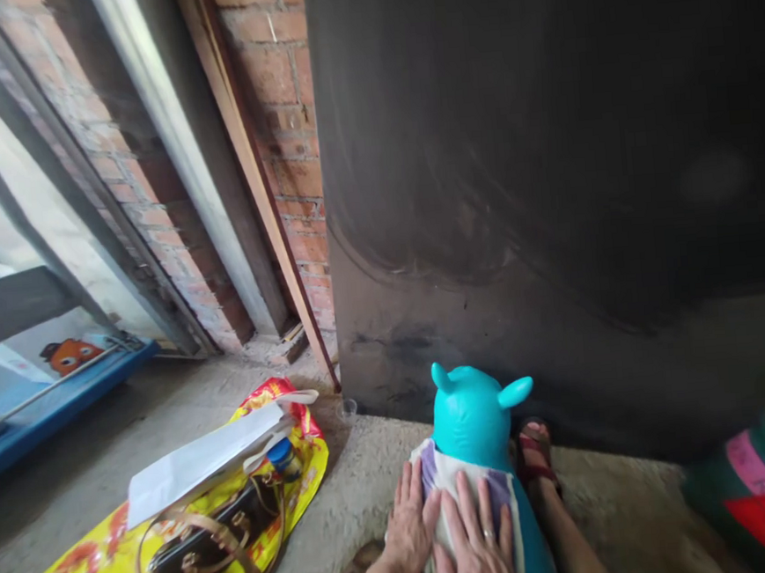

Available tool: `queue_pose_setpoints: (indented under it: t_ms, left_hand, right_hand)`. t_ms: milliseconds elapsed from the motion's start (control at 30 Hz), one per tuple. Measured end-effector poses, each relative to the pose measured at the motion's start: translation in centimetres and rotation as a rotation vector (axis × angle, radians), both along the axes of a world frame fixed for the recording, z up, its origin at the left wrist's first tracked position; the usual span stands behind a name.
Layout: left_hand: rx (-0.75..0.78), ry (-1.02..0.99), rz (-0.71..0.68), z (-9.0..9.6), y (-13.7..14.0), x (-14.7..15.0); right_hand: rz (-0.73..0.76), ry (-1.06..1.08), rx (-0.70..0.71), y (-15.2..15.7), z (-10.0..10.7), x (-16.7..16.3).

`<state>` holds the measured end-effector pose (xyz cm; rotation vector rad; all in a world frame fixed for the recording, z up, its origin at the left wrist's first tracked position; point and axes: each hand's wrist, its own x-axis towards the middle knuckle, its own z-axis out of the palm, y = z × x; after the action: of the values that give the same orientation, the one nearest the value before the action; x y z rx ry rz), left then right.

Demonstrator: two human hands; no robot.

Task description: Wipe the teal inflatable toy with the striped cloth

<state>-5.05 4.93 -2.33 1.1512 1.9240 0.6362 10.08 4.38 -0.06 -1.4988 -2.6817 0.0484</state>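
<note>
Left hand (411, 523) and right hand (476, 548) lay flat, fingers released, on striped cloth (448, 484) draped over teal inflatable animal toy (472, 416), concrete floor (371, 482), yellow bag (112, 555) nearby

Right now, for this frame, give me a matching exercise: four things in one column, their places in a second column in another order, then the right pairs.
Things:
1. turquoise inflatable toy
2. yellow printed bag
3. white paper bag
4. wooden plank

Places:
A. leaning against the brick wall
B. lying flat on the concrete floor, lower left
C. under the left hand and right hand, with a cloth between
D. lying on top of the yellow bag, beside a blue-capped bottle

Pairs: 1-C, 2-B, 3-D, 4-A
</note>
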Motion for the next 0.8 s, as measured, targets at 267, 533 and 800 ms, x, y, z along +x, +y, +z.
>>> queue_pose_setpoints:
  t_ms: [267,533,800]
  left_hand:
    - [0.029,0.003,0.027,-0.8,1.6,-0.1]
    - [-0.069,0.081,-0.017,-1.3,-7.4,1.3]
    - [-0.177,-0.099,0.038,-0.2,-10.5,-0.7]
  right_hand:
    - [-0.038,0.015,-0.018,5.9,2.0,-0.3]
    - [-0.034,0.04,-0.009,14.6,6.1,4.1]
    - [0.047,0.023,-0.008,11.5,5.2,4.0]
